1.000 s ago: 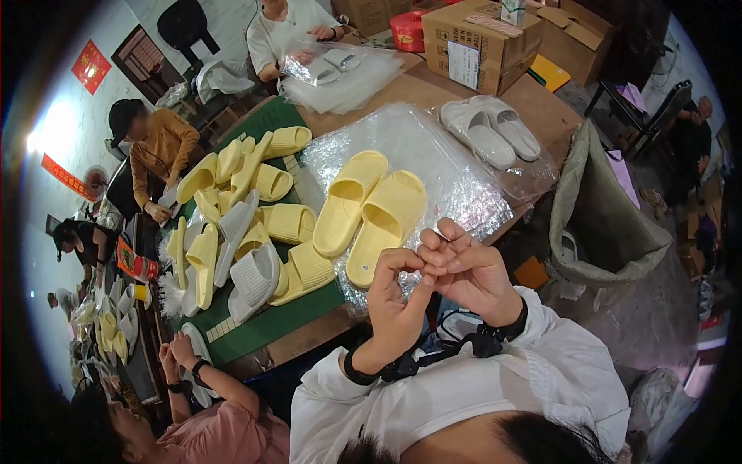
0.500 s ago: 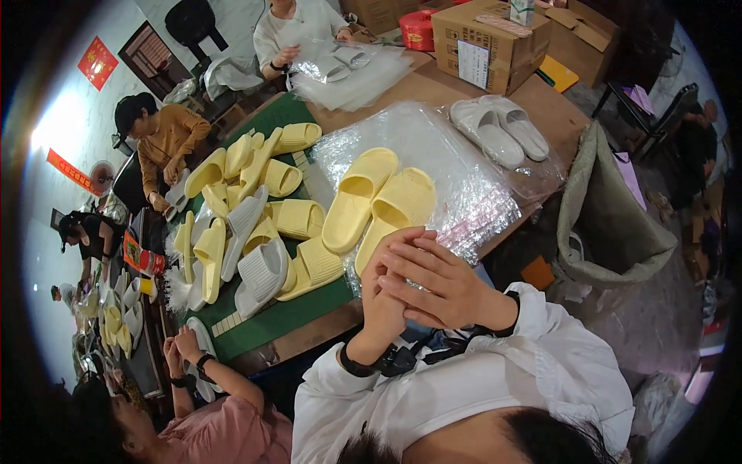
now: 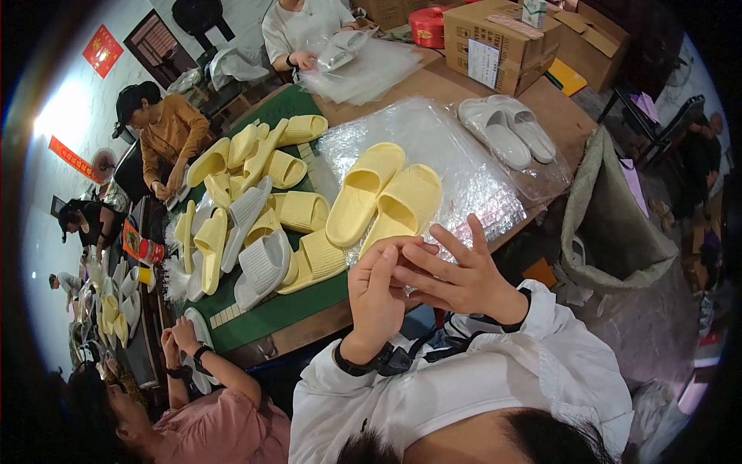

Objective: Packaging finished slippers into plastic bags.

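I take the two hands in my head view as the middle of the clock. My left grip (image 3: 376,290) is bent, with the thumb near the fingers; whether it is clenched on some small thing I cannot tell. My right grip (image 3: 468,282) is loosely released: two fingers are spread upward, and others reach across and touch the left fingers. Where the two meet, the fingers hide what may be between them.

The nearest thing is the yellow pair (image 3: 359,201) at 11 o'clock. Its two slippers lie side by side, and the lower end of the right one is partly covered by my hands. Under this pair are clear bags (image 3: 473,182) in a flat, shiny stack on the brown counter (image 3: 440,81).

At 1 o'clock lies a grey pair (image 3: 506,133), with clear film around it. At 10 o'clock a pile of yellow and grey slippers (image 3: 305,210) covers much of the green mat (image 3: 313,304). Between 12 and 1 o'clock stands a carton (image 3: 502,46), with a red round thing (image 3: 427,28) just to its left.

In the room, a wide sack (image 3: 583,205) gapes between 2 and 3 o'clock. A person in white (image 3: 297,31) handles grey slippers in film at 11 o'clock; others sit at 10 and 8 o'clock.
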`<state>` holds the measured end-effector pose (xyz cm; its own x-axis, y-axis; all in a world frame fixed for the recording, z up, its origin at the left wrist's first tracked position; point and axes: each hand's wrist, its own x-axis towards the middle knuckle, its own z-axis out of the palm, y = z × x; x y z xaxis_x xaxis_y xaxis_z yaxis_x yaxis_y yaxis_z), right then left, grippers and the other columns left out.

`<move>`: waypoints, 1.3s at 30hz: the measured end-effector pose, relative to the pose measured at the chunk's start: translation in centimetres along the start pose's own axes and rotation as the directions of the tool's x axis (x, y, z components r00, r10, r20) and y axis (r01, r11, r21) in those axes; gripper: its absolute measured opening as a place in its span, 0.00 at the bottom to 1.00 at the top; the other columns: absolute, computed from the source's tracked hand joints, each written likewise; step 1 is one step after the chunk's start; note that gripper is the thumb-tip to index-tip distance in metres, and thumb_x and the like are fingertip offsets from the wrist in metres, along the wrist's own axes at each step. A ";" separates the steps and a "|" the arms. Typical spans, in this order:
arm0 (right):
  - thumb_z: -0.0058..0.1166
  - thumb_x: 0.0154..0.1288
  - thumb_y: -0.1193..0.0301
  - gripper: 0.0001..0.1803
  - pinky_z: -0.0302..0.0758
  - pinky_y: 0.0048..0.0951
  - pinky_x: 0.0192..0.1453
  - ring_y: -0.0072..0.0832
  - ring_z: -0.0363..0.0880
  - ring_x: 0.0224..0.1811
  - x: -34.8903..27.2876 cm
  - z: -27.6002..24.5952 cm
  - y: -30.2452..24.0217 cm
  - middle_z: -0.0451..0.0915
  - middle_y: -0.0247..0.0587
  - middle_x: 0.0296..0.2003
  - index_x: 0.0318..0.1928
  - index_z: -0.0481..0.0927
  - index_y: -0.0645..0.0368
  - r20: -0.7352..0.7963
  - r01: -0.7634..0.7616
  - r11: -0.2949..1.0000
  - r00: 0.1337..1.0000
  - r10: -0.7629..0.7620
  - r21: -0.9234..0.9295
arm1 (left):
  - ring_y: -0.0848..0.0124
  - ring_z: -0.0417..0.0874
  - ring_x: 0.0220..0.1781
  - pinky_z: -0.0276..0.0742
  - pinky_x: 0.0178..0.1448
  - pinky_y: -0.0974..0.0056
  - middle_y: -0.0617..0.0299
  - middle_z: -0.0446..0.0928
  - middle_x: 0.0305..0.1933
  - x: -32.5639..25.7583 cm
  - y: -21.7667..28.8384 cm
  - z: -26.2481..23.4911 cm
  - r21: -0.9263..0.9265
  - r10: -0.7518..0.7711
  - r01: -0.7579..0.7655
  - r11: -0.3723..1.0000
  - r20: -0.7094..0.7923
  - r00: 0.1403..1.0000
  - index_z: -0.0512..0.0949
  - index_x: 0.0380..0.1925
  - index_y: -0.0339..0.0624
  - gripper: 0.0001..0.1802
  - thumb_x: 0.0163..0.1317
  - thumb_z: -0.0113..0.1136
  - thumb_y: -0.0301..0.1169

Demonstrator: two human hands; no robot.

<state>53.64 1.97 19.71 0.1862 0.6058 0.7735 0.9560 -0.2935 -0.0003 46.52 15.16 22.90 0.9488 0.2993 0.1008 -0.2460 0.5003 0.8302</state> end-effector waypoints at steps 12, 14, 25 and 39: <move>0.56 0.59 0.59 0.26 0.42 0.54 0.72 0.32 0.62 0.67 0.1 -0.4 0.0 0.66 0.25 0.64 0.59 0.73 0.38 -0.005 -0.004 1.000 1.000 0.004 0.026 | 0.65 0.80 0.42 0.77 0.47 0.65 0.48 0.77 0.41 0.1 0.2 0.5 0.022 -0.011 0.011 1.000 0.011 1.000 0.72 0.43 0.30 0.19 0.70 0.39 0.36; 0.59 0.57 0.69 0.22 0.57 0.48 0.67 0.37 0.68 0.62 0.4 -1.3 0.2 0.70 0.39 0.59 0.54 0.77 0.48 -0.049 -0.030 0.913 0.997 0.055 0.407 | 0.68 0.79 0.39 0.76 0.43 0.66 0.51 0.77 0.38 0.5 0.3 0.2 -0.025 -0.031 0.030 0.999 -0.038 0.999 0.73 0.41 0.32 0.17 0.71 0.38 0.35; 0.54 0.58 0.82 0.05 0.69 0.20 0.42 0.18 0.71 0.34 0.5 5.2 2.9 0.73 0.35 0.33 0.36 0.75 0.63 0.088 -0.436 0.320 0.694 0.715 0.841 | 0.74 0.60 0.25 0.60 0.29 0.69 0.65 0.60 0.22 1.6 0.4 -1.7 -0.699 -0.029 0.324 0.637 0.398 0.917 0.62 0.22 0.44 0.16 0.66 0.44 0.41; 0.54 0.60 0.63 0.28 0.67 0.40 0.59 0.49 0.71 0.55 -1.2 12.2 2.7 0.73 0.57 0.50 0.59 0.68 0.60 0.553 -0.647 0.516 0.757 0.348 0.562 | 0.73 0.62 0.25 0.61 0.30 0.69 0.63 0.62 0.24 1.9 0.3 -4.1 -0.784 0.005 0.276 0.556 0.335 0.942 0.61 0.24 0.43 0.08 0.57 0.48 0.30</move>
<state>58.81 9.46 11.04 0.5987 0.7656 0.2355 0.5001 -0.1276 -0.8565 47.43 19.26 21.10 0.9593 0.0124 0.2822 -0.0303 0.9978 0.0594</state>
